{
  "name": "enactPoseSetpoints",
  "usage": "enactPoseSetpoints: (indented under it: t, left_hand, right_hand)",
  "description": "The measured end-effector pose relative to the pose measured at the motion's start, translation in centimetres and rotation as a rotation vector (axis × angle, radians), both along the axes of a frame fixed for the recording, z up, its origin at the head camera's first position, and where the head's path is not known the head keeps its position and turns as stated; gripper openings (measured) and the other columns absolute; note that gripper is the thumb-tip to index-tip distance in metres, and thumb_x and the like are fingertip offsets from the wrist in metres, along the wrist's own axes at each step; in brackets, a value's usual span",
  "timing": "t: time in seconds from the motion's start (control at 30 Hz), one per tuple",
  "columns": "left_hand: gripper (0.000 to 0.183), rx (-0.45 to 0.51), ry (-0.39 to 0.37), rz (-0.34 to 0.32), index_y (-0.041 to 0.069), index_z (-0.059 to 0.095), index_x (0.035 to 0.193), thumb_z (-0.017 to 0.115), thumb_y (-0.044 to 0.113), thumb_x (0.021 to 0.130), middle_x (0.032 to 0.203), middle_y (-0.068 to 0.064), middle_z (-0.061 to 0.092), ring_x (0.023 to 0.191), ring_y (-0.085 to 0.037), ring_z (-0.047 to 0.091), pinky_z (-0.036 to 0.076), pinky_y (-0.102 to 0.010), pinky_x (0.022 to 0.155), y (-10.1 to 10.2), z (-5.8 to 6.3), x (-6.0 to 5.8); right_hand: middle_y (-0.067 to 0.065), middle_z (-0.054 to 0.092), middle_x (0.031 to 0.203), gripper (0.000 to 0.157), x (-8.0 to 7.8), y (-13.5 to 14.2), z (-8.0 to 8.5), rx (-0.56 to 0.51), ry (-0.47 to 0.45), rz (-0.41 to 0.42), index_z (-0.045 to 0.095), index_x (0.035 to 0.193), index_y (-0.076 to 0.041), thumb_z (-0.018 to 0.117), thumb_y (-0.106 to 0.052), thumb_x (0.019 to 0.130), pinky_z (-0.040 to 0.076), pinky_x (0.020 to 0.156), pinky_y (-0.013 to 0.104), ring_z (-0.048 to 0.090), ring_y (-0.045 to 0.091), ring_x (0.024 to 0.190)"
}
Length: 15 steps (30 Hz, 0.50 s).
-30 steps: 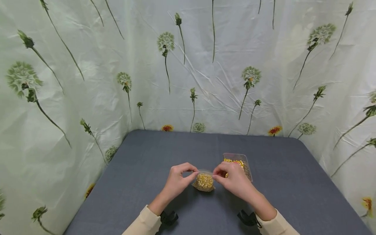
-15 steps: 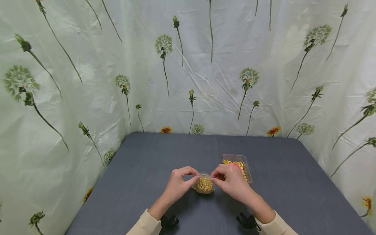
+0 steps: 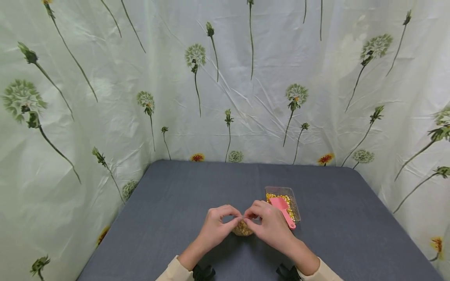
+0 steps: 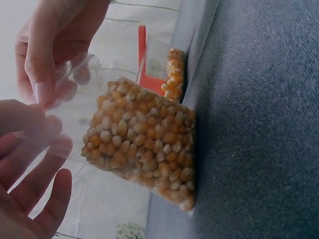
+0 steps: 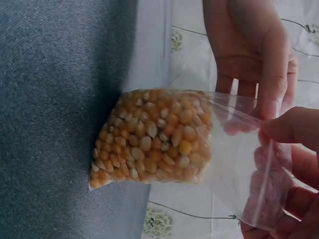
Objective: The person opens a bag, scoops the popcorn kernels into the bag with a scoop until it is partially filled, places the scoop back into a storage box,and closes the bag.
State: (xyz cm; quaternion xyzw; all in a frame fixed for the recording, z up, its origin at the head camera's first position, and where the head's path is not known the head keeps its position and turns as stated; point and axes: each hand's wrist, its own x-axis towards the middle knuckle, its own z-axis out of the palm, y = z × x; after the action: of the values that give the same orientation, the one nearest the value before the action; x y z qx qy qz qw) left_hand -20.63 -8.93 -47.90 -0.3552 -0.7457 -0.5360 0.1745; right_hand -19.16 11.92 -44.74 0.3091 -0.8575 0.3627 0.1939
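A clear zip bag (image 3: 242,230) filled with corn kernels stands on the dark table, its lower part bulging. In the left wrist view the bag (image 4: 142,137) shows yellow and pale kernels, with clear plastic above them. My left hand (image 3: 215,226) pinches the top edge of the bag between thumb and fingers. Right beside it, my right hand (image 3: 270,225) pinches the same edge, the fingertips of both hands nearly meeting. The right wrist view shows the seal strip of the bag (image 5: 154,137) running between the two hands.
Behind my right hand is a clear plastic box (image 3: 297,205) of corn kernels. A pink scoop (image 3: 281,204) lies across it, handle over the near right edge. A floral curtain (image 3: 218,86) hangs behind and beside the grey-blue table (image 3: 197,183).
My hands have drawn together along the bag's top edge, the right one moving left. More of the pink scoop now shows. The view has tilted slightly upward.
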Motion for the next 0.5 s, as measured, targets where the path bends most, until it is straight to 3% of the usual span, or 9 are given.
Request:
enactPoseSetpoints:
  t: [0.17, 0.37, 0.5]
  left_hand:
    - [0.016, 0.009, 0.075, 0.009, 0.016, 0.075, 0.092, 0.076, 0.001, 0.088, 0.088, 0.003, 0.072, 0.081, -0.010, 0.068, 0.055, -0.033, 0.066, 0.2, 0.4, 0.4]
    - [0.018, 0.015, 0.122, 0.037, 0.010, 0.074, 0.086, 0.076, -0.009, 0.084, 0.083, -0.002, 0.071, 0.075, -0.012, 0.067, 0.051, -0.023, 0.066, 0.6, 2.0, 1.3]
    - [0.017, 0.027, 0.143, 0.066, 0.010, 0.074, 0.085, 0.077, -0.007, 0.083, 0.082, -0.002, 0.071, 0.074, -0.013, 0.067, 0.051, -0.022, 0.065, 0.5, 1.6, 1.1]
  right_hand:
    - [-0.019, 0.055, 0.080, 0.025, 0.1, -0.2, -0.3, -0.007, 0.092, -0.001, 0.070, 0.081, -0.028, 0.083, -0.007, 0.079, 0.049, 0.063, 0.024, 0.055, 0.004, 0.074]
    - [-0.018, 0.055, 0.080, 0.024, 0.0, -0.2, -0.1, -0.006, 0.146, 0.038, 0.069, 0.080, -0.026, 0.081, -0.005, 0.079, 0.046, 0.064, 0.021, 0.053, 0.004, 0.074]
    - [-0.018, 0.055, 0.081, 0.021, -0.4, 0.0, 0.0, 0.020, 0.154, 0.055, 0.071, 0.081, -0.026, 0.082, -0.007, 0.081, 0.047, 0.066, 0.022, 0.055, 0.008, 0.074]
